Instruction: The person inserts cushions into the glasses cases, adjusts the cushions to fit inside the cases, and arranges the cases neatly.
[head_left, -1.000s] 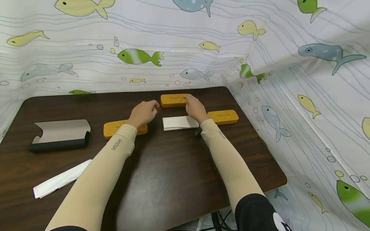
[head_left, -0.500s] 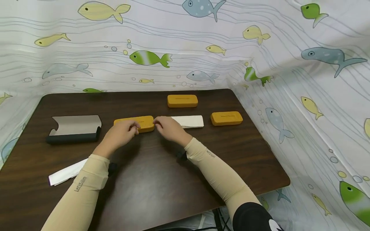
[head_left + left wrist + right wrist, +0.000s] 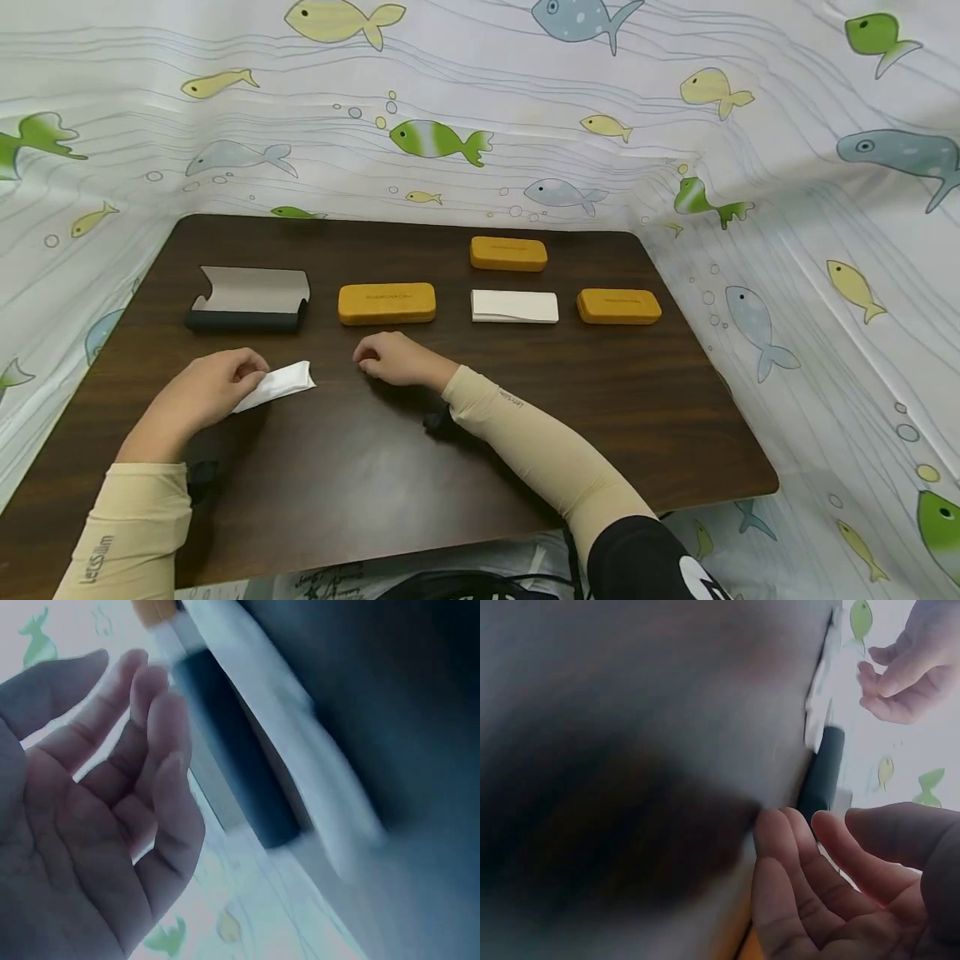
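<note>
My left hand (image 3: pixel 201 393) hovers by a folded white strip (image 3: pixel 285 382) of cloth or paper and covers part of it from the head camera. In the left wrist view its fingers are loosely bent and grip nothing; the white strip (image 3: pixel 292 742) lies beyond them, apart. Over the table in front of a mustard-yellow oblong case (image 3: pixel 386 304), my right hand (image 3: pixel 401 360) has relaxed, half-bent fingers. Nothing is between its fingers in the right wrist view. Behind the left hand lies an open dark case (image 3: pixel 243 322) with a pale grey inside.
On the dark wooden table (image 3: pixel 360 475), a white folded piece (image 3: pixel 514 307) lies between two yellow cases, the right one (image 3: pixel 618 307) near the side edge. A third yellow case (image 3: pixel 508 254) sits by the back edge. A fish-print curtain (image 3: pixel 480 75) hangs behind and to the right.
My right hand has left the back yellow case and come left and nearer. My left hand has moved from the left yellow case to the white strip. The head view has shifted left.
</note>
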A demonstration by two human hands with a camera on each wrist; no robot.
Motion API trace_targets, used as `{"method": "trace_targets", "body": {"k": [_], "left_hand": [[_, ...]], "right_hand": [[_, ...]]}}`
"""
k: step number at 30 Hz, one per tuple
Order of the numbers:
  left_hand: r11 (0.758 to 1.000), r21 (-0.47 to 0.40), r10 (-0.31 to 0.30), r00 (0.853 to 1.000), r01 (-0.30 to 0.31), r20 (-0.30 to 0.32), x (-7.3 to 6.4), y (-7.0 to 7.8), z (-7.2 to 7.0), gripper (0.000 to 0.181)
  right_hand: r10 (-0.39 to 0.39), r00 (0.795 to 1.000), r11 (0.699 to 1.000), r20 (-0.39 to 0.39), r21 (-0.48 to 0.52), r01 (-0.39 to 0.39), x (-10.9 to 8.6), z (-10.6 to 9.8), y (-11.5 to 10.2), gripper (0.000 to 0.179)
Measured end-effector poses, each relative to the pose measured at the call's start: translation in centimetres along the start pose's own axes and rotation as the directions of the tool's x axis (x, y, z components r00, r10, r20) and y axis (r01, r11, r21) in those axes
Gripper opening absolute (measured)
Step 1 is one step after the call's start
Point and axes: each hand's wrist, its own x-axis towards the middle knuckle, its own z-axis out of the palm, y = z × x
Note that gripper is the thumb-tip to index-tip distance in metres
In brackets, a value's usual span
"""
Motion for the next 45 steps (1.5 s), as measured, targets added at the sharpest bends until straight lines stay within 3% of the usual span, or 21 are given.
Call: {"method": "trace_targets", "body": {"k": [5,8,15,20,23,29,33,37,38,40,42,45], "left_hand": [[0.997,0.053,-0.063,0.998,0.064,-0.032,-1.1,-2.1,-0.3,0.029],[0.99,0.076,-0.114,0.993,0.115,-0.019,-1.3,-2.7,-0.4,0.039],[0.992,0.077,-0.098,0.994,0.095,0.037,-0.9,-3.7,-0.3,0.046],[0.986,0.11,-0.132,0.99,0.127,0.041,-1.1,-4.1,-0.3,0.046],[0.982,0.131,-0.138,0.99,0.134,0.028,-1.2,-4.1,-0.3,0.041],[0.987,0.125,-0.106,0.994,0.101,0.032,-1.2,-4.1,-0.4,0.013],[0.995,0.082,-0.058,0.997,0.053,0.059,-1.3,-4.4,-0.4,0.014],[0.996,-0.087,-0.013,0.998,0.019,0.065,-2.0,-4.9,-0.6,0.014],[0.988,-0.151,-0.013,0.998,0.022,0.063,-2.3,-5.0,-0.7,0.014],[0.957,-0.289,-0.018,0.998,0.032,0.052,-2.9,-5.3,-0.9,0.015],[0.901,-0.432,-0.028,0.999,0.039,0.033,-3.5,-5.4,-1.0,0.015],[0.795,-0.606,-0.037,0.999,0.031,0.003,-3.9,-5.6,-1.2,0.014]], "right_hand": [[-0.004,1.0,1.0,0.017,0.02,0.004,1.5,0.6,-1.3,0.024],[0.006,1.0,1.0,0.003,0.007,-0.006,2.2,0.9,-1.8,0.026],[0.071,0.997,0.989,-0.042,-0.126,-0.075,3.9,1.6,-3.4,0.032],[0.13,0.99,0.969,-0.061,-0.204,-0.14,4.7,2.3,-4.5,0.03],[0.136,0.988,0.961,-0.073,-0.234,-0.15,4.9,2.8,-4.8,0.025],[0.138,0.987,0.948,-0.084,-0.279,-0.156,5.0,3.6,-5.5,0.016],[0.124,0.991,0.964,-0.055,-0.231,-0.133,4.9,3.8,-5.7,0.008],[0.079,0.997,0.997,-0.009,0.023,-0.079,5.0,3.4,-5.2,0.006],[0.072,0.997,0.99,0.002,0.122,-0.071,5.1,3.2,-5.0,0.006],[0.067,0.997,0.94,0.028,0.333,-0.073,5.2,2.8,-4.7,0.007],[0.078,0.996,0.856,0.039,0.51,-0.087,5.4,2.5,-4.5,0.008],[0.109,0.994,0.721,0.025,0.686,-0.096,5.6,2.3,-4.4,0.009]]}}
